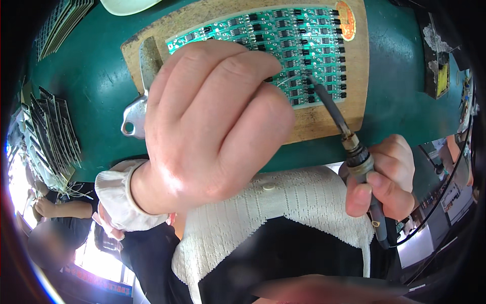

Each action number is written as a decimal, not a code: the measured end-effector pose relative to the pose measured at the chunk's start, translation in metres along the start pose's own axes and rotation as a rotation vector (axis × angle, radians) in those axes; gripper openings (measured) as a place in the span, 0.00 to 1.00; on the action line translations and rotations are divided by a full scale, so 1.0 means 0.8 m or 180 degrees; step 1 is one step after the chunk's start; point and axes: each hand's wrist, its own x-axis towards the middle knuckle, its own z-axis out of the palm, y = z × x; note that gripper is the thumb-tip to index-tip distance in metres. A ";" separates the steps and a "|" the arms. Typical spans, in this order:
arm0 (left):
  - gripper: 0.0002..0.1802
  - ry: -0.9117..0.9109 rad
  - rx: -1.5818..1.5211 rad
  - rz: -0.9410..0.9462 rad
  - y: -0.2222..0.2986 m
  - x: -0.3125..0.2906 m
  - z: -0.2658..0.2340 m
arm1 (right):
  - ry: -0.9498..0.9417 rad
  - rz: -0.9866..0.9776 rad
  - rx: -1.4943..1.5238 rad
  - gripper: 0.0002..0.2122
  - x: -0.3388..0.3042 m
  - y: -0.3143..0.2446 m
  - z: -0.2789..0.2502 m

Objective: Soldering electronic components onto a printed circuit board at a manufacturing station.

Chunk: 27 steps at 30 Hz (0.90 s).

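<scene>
My left hand [212, 121] is closed above a panel of green circuit boards [243, 31], covering its near left part. A thin solder wire [287, 79] runs from its pinched fingers toward the small parts. My right hand [395, 175] grips a soldering iron [331, 109] by its handle. The iron's tip meets the panel near the end of the wire; whether they touch is too small to tell. Under the panel lies a wooden board [349, 114]. A metal clip [135, 115] with a round hole sits at its left side, partly hidden by my left hand.
Stacked circuit boards [53, 134] stand at the left, with another stack [61, 25] farther back. A white dish [129, 4] lies at the far edge. At right is a dark holder with a yellow pad [442, 80]. The iron's black cord [430, 215] trails right. Another person's arm [66, 209] shows lower left.
</scene>
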 end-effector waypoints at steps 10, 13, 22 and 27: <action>0.12 0.0094 0.0076 0.0014 0.000 -0.001 0.006 | -0.0357 -0.0003 -0.0206 0.11 0.001 -0.005 -0.002; 0.12 0.0054 0.0104 -0.0014 0.001 0.000 0.004 | -0.0334 -0.0022 -0.0154 0.11 0.001 -0.003 -0.002; 0.12 0.0005 0.0138 -0.0021 0.000 0.000 0.004 | 0.0176 -0.0138 0.0052 0.10 -0.002 0.001 0.008; 0.12 0.0038 0.0130 -0.0054 0.001 -0.001 0.005 | 0.0072 -0.0042 -0.0122 0.11 0.000 -0.002 0.009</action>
